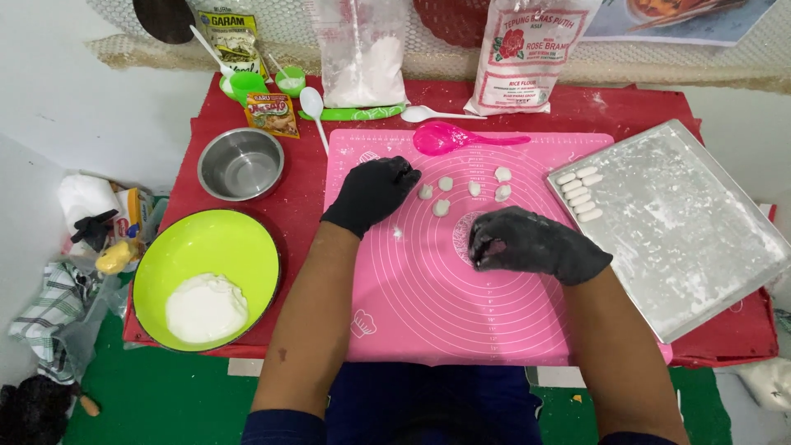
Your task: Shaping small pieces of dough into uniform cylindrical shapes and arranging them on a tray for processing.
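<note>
Both my hands wear black gloves and rest over a pink silicone mat (428, 313). My left hand (372, 192) lies near the mat's upper left, fingers curled toward several small white dough pieces (445, 206). My right hand (527, 244) presses palm down on the mat just below those pieces, and whether dough lies under it is hidden. A floured metal tray (700, 239) to the right carries a short column of shaped white dough pieces (578, 194) in its near-left corner.
A lime green bowl (206, 247) holds a lump of white dough (206, 308) at the left. Behind it sit a steel bowl (241, 163), a white spoon (312, 105), a pink spoon (449, 138), flour bags (527, 58) and small green cups (290, 80).
</note>
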